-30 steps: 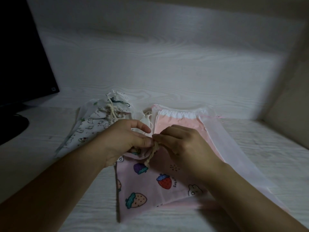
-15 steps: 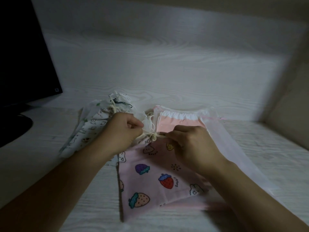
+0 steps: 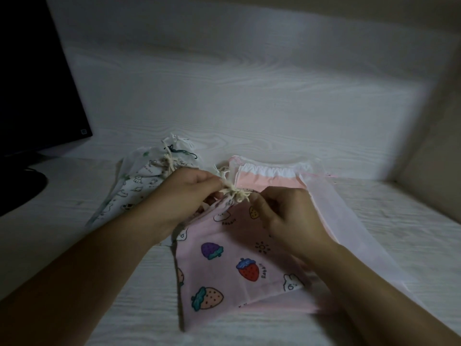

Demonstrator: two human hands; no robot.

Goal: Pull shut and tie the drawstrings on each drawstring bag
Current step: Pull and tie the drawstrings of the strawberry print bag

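Pink strawberry-print fabric drawstring bag [image 3: 224, 265] lies on white wood-grain bench [image 3: 74, 221], mouth gathered. Left hand [image 3: 189, 193] and right hand [image 3: 282, 216] each pinch cream cotton drawstring [image 3: 234, 194] at bag mouth. White animal-print bag [image 3: 139, 186] left; plain pink bag [image 3: 274, 181] behind.

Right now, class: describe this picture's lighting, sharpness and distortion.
Head view: dim overall, a brighter patch on the back wall; corners darken; the wide lens bows the edges; the strawberry bag prints read fairly clearly, while the cream drawstring between both hands looks soft.
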